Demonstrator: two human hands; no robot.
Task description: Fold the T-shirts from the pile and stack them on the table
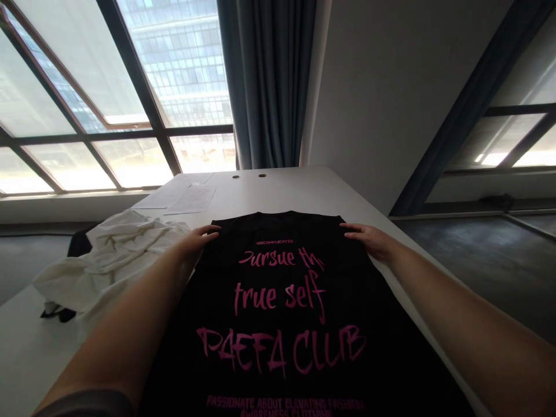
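Observation:
A black shirt (278,315) with pink lettering lies spread on the white table, its neckline toward the far side and its lower part running past the bottom of the view. At its upper left corner, my left hand (200,238) grips the black fabric between thumb and fingers. My right hand (369,238) pinches the opposite upper corner. Between the two hands the cloth looks mostly flat.
Crumpled white cloth (125,249) with some black material lies on the table's left side. Paper sheets (191,198) rest farther back. The white table (295,188) has two round holes near its far edge, before a dark blue curtain (271,87) and windows.

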